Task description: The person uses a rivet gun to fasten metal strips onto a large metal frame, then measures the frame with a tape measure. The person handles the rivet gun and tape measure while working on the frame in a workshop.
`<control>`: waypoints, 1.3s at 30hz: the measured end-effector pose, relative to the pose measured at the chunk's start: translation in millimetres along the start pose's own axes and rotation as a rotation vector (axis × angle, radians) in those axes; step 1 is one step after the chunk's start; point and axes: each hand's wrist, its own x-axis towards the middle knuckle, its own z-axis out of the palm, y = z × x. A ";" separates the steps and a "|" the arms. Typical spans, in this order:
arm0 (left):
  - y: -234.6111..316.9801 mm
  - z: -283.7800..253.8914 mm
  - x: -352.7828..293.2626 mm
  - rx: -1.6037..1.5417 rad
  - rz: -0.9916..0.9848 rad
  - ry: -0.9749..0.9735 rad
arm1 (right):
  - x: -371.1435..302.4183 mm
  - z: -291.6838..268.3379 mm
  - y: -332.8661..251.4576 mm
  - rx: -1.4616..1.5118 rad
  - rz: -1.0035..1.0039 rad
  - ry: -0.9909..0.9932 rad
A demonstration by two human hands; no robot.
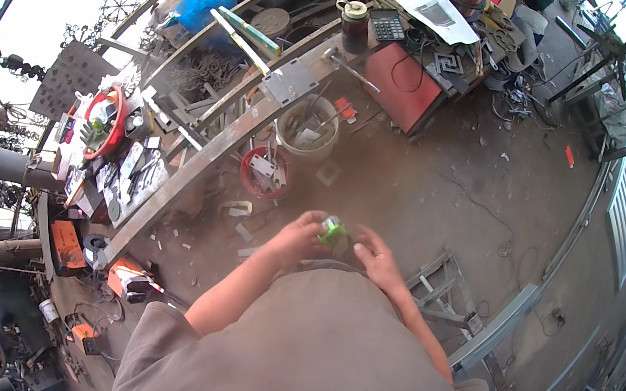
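In front of my waist, my left hand [298,236] is closed on a small bright green object [333,236] with a pale, shiny top edge. It is too blurred to tell its kind. Just to its right is my right hand [378,259], thumb and fingers apart, with nothing visible in it. A gap shows between that hand and the green object. Beyond my hands, on the floor, stand a red basin [243,176] with metal pieces in it and a pale bucket [328,147] holding offcuts.
A long metal beam [150,226] runs along a cluttered bench at left. Farther off, a red box-like cabinet [402,86] stands near a dark jar [354,35] and a calculator [387,26]. At right lie a metal frame [442,292] and a grey steel channel [498,326].
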 end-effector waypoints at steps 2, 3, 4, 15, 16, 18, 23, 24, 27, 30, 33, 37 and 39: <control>17.0 -13.5 27.9 -0.021 0.080 0.090 | 14.6 -20.8 12.5 -0.083 -0.059 0.108; 30.1 -26.4 45.4 0.011 0.116 0.145 | 18.3 -31.9 22.1 -0.118 -0.027 0.148; 45.5 -41.2 64.8 0.037 0.151 0.183 | 21.3 -43.2 33.8 -0.146 0.008 0.191; 244.8 -171.9 270.5 1.160 0.733 0.793 | 24.9 -75.4 188.3 -0.407 0.373 0.267; 248.9 -179.5 283.8 1.202 0.807 0.766 | 25.3 -69.2 189.2 -0.349 0.392 0.306; 250.3 -194.3 304.8 1.259 0.800 0.744 | 30.6 -57.6 184.2 -0.249 0.421 0.397; 247.4 -221.5 320.5 1.334 0.601 0.569 | 53.8 -36.0 172.0 -0.098 0.418 0.562; 250.8 -221.7 319.5 1.312 0.554 0.552 | 57.9 -32.8 174.4 -0.082 0.410 0.581; 276.8 -205.9 317.8 1.480 0.401 0.651 | 67.5 -25.0 188.4 -0.038 0.401 0.631; 344.0 -168.9 342.6 1.210 0.798 0.535 | 76.8 -18.9 197.5 -0.112 0.471 0.655; 421.3 -124.6 381.9 1.078 0.964 0.394 | 82.4 -14.9 184.2 -0.214 0.390 0.655; 476.2 -85.1 432.7 0.911 0.698 0.292 | 84.8 -19.1 141.7 0.019 0.447 0.756; 482.6 -76.8 443.8 0.978 0.625 0.280 | 80.1 -16.7 124.3 0.122 0.450 0.792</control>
